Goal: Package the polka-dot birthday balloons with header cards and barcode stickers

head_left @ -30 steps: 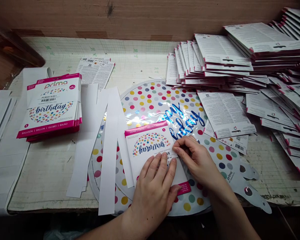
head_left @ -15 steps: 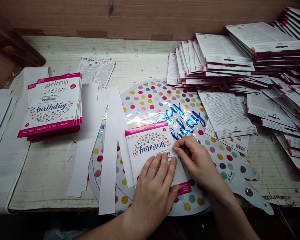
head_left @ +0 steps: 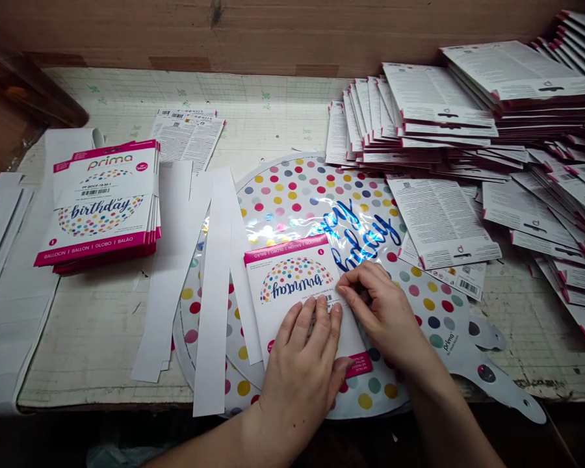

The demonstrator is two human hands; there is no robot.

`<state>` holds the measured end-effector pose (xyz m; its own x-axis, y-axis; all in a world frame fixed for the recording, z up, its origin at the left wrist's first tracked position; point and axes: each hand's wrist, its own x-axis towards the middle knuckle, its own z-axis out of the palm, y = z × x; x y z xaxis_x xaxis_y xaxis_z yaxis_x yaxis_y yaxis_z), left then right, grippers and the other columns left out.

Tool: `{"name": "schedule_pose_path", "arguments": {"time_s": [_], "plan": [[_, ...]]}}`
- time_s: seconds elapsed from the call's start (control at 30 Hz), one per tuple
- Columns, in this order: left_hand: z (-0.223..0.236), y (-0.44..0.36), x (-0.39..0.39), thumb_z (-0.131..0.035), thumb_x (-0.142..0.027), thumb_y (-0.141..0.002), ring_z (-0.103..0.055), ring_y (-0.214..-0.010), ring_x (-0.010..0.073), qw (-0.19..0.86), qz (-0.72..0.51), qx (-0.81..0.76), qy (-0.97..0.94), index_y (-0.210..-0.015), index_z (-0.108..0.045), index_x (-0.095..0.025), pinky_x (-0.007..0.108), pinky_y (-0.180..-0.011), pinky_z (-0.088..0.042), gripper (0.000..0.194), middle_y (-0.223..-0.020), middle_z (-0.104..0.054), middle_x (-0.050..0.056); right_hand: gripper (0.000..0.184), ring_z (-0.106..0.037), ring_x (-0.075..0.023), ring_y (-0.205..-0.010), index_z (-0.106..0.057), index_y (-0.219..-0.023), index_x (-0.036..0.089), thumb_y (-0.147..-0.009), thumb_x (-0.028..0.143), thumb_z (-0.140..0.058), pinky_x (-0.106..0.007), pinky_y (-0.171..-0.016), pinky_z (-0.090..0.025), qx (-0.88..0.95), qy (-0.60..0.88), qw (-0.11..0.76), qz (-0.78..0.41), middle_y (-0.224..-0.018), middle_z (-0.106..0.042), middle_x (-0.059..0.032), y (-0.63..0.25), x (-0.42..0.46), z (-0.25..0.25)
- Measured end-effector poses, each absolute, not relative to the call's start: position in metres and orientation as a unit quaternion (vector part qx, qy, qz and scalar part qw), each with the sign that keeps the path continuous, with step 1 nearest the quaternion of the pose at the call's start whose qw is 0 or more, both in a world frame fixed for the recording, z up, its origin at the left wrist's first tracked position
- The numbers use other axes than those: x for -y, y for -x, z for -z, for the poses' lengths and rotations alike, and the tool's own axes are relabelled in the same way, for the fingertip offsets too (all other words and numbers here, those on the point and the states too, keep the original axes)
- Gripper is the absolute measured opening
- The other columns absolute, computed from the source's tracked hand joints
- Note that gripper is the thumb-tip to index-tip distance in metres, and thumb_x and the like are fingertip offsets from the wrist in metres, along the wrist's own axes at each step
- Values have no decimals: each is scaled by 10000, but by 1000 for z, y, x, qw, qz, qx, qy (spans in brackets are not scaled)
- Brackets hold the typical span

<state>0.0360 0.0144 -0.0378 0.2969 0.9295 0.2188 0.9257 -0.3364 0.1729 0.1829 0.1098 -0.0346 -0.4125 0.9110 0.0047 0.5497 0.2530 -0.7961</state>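
A flat foil balloon (head_left: pixel 312 195) with coloured dots and blue lettering lies on the table in front of me. On it rests a white and pink "birthday" packaging card (head_left: pixel 292 279), printed side up and turned upside down to me. My left hand (head_left: pixel 305 364) lies flat on the card's near half, fingers stretched out. My right hand (head_left: pixel 377 309) pinches the card's right edge, fingers closed on it beside the barcode.
A stack of finished "prima birthday" packs (head_left: pixel 100 201) sits at the left. Long white paper strips (head_left: pixel 214 286) lie between it and the balloon, more strips (head_left: pixel 4 260) at far left. Many back-printed cards (head_left: pixel 468 130) are piled at the right. A wooden wall (head_left: pixel 273 32) is behind.
Almost nothing moved. My left hand's fingers drew slightly closer together on the card; the view shifted a little.
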Motion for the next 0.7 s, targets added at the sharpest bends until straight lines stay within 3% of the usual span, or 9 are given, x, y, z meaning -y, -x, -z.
{"name": "schedule_pose_path", "arguments": {"time_s": [0.7], "plan": [[39, -35, -15, -483, -393, -942, -504, -1234, 282, 14, -152, -574, -804, -1327, -559, -98, 404, -1056, -346, 491, -1343, -599, 125, 129, -540, -173, -861, -582, -821, 212, -934, 209, -520, -320, -801, -423, 731, 494, 270, -387, -874, -552, -17, -183, -110, 37]]}}
